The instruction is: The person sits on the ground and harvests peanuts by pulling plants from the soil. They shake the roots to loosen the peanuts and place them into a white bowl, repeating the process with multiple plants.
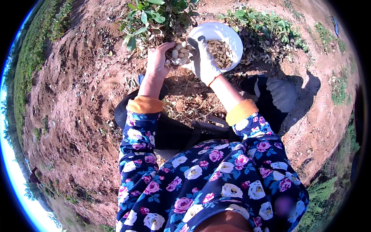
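Observation:
A cluster of peanut pods [181,53] lies between my two hands, left of a white plastic bucket [238,43]. My left hand [158,58], bare, is at the left side of the cluster, its fingers bent towards the pods and the roots of a peanut plant [156,17]. My right hand [203,59] wears a white knitted glove with dark fingertips and is raised over the bucket's left rim, its lower part beside the cluster. Loose picked pods [221,53] lie inside the bucket. Whether either hand grips the cluster is hard to tell.
More pulled peanut plants [269,29] with pods lie right of the bucket. Reddish soil [72,116] with dry leaves surrounds me. My dark-trousered legs are bent on both sides, with dry stems [185,111] between them. Green crop rows [29,78] run along the far left.

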Demonstrator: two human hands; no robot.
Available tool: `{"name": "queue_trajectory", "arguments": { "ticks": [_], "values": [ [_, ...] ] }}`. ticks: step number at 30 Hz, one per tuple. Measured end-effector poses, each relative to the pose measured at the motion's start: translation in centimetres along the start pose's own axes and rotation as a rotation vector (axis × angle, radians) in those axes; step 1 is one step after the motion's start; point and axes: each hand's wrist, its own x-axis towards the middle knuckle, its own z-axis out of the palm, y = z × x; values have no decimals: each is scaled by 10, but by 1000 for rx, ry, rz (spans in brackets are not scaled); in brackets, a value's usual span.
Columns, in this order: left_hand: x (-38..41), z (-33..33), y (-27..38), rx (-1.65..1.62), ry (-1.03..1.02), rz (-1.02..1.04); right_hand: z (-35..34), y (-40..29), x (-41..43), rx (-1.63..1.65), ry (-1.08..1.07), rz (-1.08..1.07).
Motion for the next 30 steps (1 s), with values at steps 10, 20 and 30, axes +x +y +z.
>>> {"name": "queue_trajectory", "arguments": {
  "ticks": [10,20,30],
  "values": [
    [7,2,-15,12,47,-3,14,6,-6,0,-64,-61],
    [-4,15,-21,77,22,9,39,-11,-9,-341,201,-28],
    [12,5,-25,-66,-71,-67,20,-15,0,65,-40,166]
  ]
}}
